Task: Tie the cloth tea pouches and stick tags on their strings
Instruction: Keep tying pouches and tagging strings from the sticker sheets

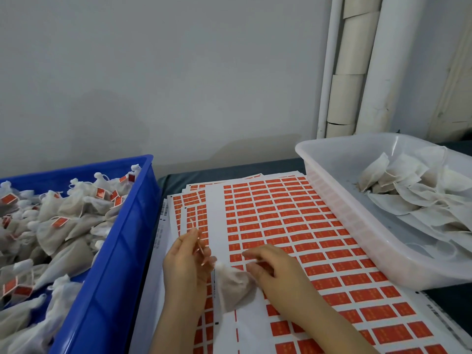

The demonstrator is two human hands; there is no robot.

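Your white cloth pouch [236, 290] lies filled on the sheet of red tags [281, 226], neck toward upper left, right hand [275, 272] gripping its top. Its thin string [198, 241] runs up, pinched in your left hand [186, 264]. Tied, tagged pouches [63, 213] heap in the blue crate [143, 200]; untied pouches [408, 195] sit in the clear tub [332, 200].

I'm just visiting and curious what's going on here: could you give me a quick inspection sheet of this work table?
Surface: dark table, mostly covered by sheets of red stickers.
Job's things: one pouch between the hands; blue crate of tied, tagged pouches on the left; clear tub of untied pouches on the right.
Clutter: nothing seen.
Hands: left hand pinches the string; right hand touches the pouch top, grip unclear.
Cables: nothing seen.
Surroundings: grey wall, white pipes in the corner.
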